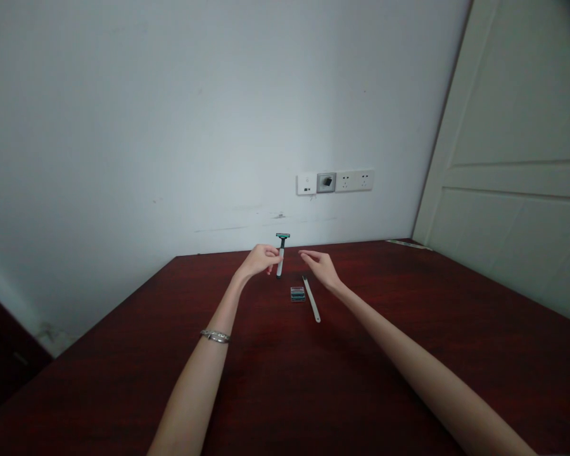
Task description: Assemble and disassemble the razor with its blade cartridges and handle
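My left hand is closed on the silver handle of a razor, holding it upright with its green and black head on top. My right hand hovers just to the right of the razor, fingers loosely spread and holding nothing. Below the hands, a small dark blade cartridge pack lies flat on the dark red wooden table. Beside it a second silver razor handle lies on the table, partly under my right hand. A silver bracelet is on my left wrist.
A white wall rises behind the table, with a row of sockets and a switch. A white door stands at the right. A thin pale strip lies at the table's far right corner.
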`<state>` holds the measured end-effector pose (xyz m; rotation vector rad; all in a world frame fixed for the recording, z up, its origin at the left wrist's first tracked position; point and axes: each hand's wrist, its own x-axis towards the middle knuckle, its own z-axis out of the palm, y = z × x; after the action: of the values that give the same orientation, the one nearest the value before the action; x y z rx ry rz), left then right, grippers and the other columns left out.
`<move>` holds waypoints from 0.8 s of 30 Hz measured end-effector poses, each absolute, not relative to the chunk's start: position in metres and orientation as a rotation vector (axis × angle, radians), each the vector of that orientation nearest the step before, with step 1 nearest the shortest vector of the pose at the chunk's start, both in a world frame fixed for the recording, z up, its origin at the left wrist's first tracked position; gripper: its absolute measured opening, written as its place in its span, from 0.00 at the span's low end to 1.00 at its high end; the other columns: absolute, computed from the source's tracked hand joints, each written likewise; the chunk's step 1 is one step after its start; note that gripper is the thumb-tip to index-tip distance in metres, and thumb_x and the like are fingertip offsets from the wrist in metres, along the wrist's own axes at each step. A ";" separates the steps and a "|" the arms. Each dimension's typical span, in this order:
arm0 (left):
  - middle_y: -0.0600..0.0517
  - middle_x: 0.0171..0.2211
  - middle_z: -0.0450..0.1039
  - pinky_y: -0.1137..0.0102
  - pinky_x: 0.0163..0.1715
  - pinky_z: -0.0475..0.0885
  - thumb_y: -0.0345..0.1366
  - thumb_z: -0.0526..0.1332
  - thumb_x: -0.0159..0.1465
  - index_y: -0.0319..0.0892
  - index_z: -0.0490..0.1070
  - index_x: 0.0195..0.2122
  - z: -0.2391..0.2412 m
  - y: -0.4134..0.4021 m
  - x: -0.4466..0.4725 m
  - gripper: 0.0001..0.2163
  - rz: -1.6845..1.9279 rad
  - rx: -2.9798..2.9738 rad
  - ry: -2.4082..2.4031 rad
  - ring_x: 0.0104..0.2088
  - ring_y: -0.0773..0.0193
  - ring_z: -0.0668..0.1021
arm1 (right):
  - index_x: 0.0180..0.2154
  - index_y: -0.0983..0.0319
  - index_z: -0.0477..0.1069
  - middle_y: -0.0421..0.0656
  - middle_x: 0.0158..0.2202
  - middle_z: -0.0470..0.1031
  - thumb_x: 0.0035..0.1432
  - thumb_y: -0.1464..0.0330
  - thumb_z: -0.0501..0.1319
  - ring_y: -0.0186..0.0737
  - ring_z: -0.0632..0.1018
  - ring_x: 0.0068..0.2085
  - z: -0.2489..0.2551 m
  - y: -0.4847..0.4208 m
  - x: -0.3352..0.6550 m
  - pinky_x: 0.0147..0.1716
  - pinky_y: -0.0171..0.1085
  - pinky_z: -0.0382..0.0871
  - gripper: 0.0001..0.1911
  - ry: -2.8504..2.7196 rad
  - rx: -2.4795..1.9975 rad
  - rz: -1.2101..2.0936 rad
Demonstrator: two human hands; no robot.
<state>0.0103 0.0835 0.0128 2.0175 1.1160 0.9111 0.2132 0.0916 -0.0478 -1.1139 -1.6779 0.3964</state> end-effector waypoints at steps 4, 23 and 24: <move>0.57 0.13 0.65 0.78 0.16 0.59 0.39 0.61 0.55 0.35 0.70 0.29 0.016 0.080 0.014 0.10 0.918 2.095 1.044 0.13 0.73 0.66 | 0.40 0.65 0.76 0.47 0.40 0.78 0.51 0.59 0.61 0.47 0.77 0.43 -0.030 0.075 0.196 0.41 0.44 0.71 0.19 -1.487 -0.874 0.761; 0.56 0.16 0.66 0.78 0.18 0.60 0.40 0.59 0.57 0.35 0.70 0.30 0.021 0.065 0.033 0.10 0.819 2.191 1.041 0.16 0.72 0.67 | 0.28 0.65 0.76 0.45 0.29 0.78 0.43 0.59 0.65 0.42 0.77 0.33 -0.022 0.066 0.190 0.34 0.38 0.68 0.15 -1.398 -0.842 0.781; 0.56 0.16 0.66 0.78 0.18 0.60 0.40 0.59 0.57 0.35 0.70 0.29 0.021 0.065 0.033 0.11 0.817 2.185 1.043 0.16 0.72 0.68 | 0.28 0.65 0.76 0.45 0.29 0.78 0.43 0.59 0.65 0.42 0.76 0.32 -0.023 0.066 0.190 0.34 0.38 0.68 0.15 -1.402 -0.843 0.778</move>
<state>0.0326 0.0647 0.0208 2.1847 1.0426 0.8166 0.1903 0.0663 -0.0228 -0.8433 -1.4016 0.7782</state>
